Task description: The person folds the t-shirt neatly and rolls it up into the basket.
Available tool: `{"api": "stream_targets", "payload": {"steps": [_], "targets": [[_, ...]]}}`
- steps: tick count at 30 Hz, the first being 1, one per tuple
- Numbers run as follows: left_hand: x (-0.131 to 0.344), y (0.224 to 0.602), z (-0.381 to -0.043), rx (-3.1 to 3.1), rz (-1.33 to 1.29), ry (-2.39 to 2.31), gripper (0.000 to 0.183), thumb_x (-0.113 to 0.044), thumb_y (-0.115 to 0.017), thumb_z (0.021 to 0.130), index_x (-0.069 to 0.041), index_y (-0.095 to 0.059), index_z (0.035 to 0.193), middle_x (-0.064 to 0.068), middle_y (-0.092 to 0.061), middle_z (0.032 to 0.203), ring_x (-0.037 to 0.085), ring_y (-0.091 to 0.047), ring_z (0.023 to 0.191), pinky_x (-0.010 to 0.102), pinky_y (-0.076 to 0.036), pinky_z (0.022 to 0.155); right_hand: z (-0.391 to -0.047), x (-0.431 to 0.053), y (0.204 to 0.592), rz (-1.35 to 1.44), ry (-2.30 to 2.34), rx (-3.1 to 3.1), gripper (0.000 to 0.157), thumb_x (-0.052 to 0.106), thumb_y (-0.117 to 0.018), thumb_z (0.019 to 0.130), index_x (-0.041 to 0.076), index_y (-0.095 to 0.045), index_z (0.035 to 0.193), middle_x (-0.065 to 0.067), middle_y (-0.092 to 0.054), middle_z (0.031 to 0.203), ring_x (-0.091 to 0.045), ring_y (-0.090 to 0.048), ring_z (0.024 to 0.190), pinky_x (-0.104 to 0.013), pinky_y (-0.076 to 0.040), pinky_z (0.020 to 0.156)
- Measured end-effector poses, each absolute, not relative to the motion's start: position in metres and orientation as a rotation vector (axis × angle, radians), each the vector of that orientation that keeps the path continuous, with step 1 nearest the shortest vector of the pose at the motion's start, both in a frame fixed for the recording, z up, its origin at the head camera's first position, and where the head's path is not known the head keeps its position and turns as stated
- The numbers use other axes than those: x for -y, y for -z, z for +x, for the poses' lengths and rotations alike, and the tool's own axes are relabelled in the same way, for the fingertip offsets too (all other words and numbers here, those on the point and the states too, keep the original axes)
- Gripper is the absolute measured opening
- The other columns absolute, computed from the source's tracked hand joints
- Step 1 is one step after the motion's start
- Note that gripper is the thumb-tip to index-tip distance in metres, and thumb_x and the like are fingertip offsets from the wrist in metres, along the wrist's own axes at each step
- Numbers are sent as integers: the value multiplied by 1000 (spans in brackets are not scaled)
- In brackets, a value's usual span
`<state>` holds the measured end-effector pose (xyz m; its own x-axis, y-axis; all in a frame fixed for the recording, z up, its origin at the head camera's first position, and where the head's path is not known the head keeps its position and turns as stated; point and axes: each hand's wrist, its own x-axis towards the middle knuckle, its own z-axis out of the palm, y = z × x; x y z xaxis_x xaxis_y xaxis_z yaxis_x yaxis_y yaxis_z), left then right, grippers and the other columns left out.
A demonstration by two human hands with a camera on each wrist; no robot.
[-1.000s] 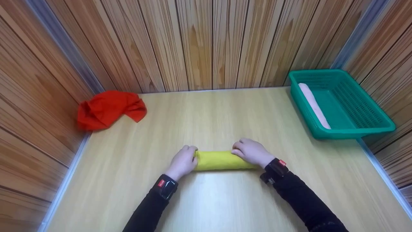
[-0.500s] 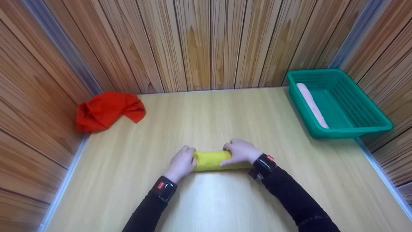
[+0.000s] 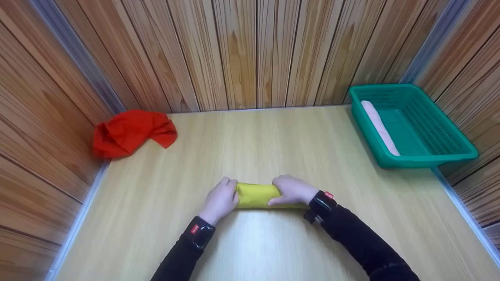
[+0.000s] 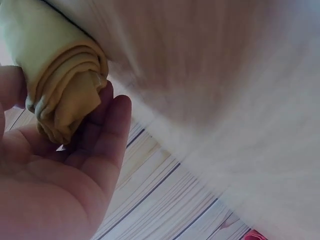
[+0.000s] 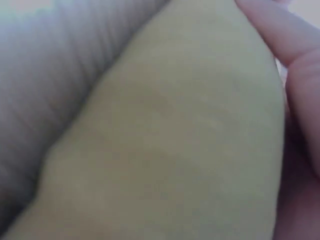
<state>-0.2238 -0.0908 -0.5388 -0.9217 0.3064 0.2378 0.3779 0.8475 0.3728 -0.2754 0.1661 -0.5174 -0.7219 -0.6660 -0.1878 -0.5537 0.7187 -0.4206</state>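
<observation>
A yellow cloth (image 3: 256, 196), rolled into a cylinder, lies crosswise on the table in the head view. My left hand (image 3: 219, 197) holds its left end between thumb and fingers. In the left wrist view the spiral layers of the rolled cloth (image 4: 65, 60) show at that end, with the fingers (image 4: 112, 135) curled beneath. Toward the right end, my right hand (image 3: 293, 189) grips the roll from above, thumb on the near side and fingers over the far side. The rolled cloth (image 5: 170, 125) fills much of the right wrist view, blurred. My palms hide parts of both ends.
A crumpled red cloth (image 3: 133, 133) lies at the table's back left, by the wall. At the back right stands a green basket (image 3: 425, 159) with a pale pink roll (image 3: 379, 127) along its left side. Wood-panelled walls (image 3: 242, 54) enclose the table (image 3: 250, 249).
My right hand has slid left from the roll's right end and settled lower over it, its thumb moving to the near side. My left hand has stayed at the left end.
</observation>
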Motion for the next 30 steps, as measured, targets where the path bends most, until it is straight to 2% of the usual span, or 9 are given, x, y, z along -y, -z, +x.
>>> {"api": "stream_targets", "payload": {"steps": [4, 10, 17, 23, 26, 30], "targets": [[90, 537, -221, 2844, -526, 617, 39, -8, -64, 87, 10, -61, 121, 17, -58, 98, 29, -61, 80, 41, -56, 71, -268, -172, 520, -1029, 507, -2634, 49, 48, -74, 84, 6, -59, 104, 1, -55, 85, -17, -52, 77, -37, -48, 69], [88, 536, -219, 2845, -474, 604, 40, -10, -64, 89, 8, -60, 125, 18, -60, 100, 29, -62, 80, 41, -56, 69, -260, -179, 521, -1133, 558, -2619, 53, 34, -67, 92, 4, -53, 132, -10, -64, 113, -25, -61, 100, -43, -51, 88], [87, 536, -220, 2866, -457, 616, 41, -10, -63, 90, 7, -59, 127, 19, -60, 103, 30, -62, 83, 42, -55, 72, -254, -182, 524, -1201, 557, -2662, 52, 32, -64, 95, 5, -50, 138, -16, -62, 125, -31, -60, 113, -48, -49, 96], [91, 534, -217, 2909, -382, 717, 49, -17, -55, 98, 8, -46, 139, 24, -60, 117, 37, -62, 102, 49, -52, 88, -251, -192, 528, -1190, 611, -2728, 52, 32, -65, 95, 5, -51, 139, -15, -63, 125, -31, -61, 113, -49, -49, 96], [97, 535, -212, 2972, -284, 696, 58, -27, -53, 101, 10, -38, 144, 31, -53, 132, 43, -53, 120, 54, -43, 102, -252, -210, 530, -1162, 651, -2801, 55, 30, -66, 95, 1, -51, 139, -19, -61, 128, -35, -59, 117, -50, -46, 99], [108, 536, -208, 3075, -151, 608, 68, -37, -54, 100, 12, -36, 144, 36, -40, 143, 49, -38, 134, 59, -30, 111, -258, -252, 520, -996, 762, -2938, 57, 26, -68, 94, -3, -49, 140, -23, -59, 131, -39, -56, 119, -54, -43, 102]]}}
